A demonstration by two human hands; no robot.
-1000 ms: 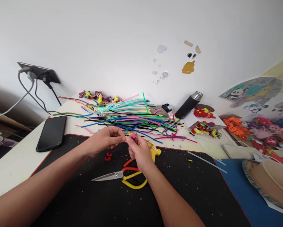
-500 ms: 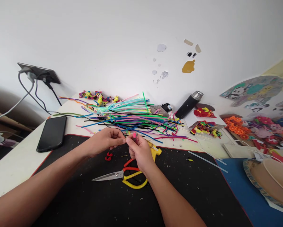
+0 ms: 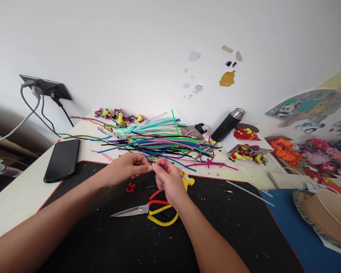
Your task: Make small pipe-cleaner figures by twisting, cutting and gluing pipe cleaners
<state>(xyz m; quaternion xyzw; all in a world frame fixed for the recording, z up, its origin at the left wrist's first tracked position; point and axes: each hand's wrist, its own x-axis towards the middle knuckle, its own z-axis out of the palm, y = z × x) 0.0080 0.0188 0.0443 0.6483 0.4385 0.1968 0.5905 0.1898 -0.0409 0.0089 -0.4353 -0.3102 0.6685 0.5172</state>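
My left hand (image 3: 133, 167) is closed in a pinch, its fingertips meeting those of my right hand above the black mat. What it pinches is too small to make out. My right hand (image 3: 170, 182) is closed around a small pink-topped object (image 3: 163, 162), mostly hidden by the fingers, so its kind is unclear. Below the hands lie scissors (image 3: 130, 211) with one red and one yellow handle, partly behind my right wrist. A yellow glue gun (image 3: 189, 181) shows behind the right hand. Two small red curled pieces (image 3: 131, 187) rest near my left hand.
A heap of coloured pipe cleaners (image 3: 159, 132) lies behind the hands. A phone (image 3: 62, 160) is at left, a black thermos flask (image 3: 227, 124) at back right. Small fuzzy figures (image 3: 119, 116) sit by the wall. Two pale glue sticks (image 3: 250, 193) cross the mat's (image 3: 216, 227) right edge.
Both hands stay together at nearly the same spot. The fingers have shifted slightly, and the right hand has turned a little. Nothing else has visibly moved.
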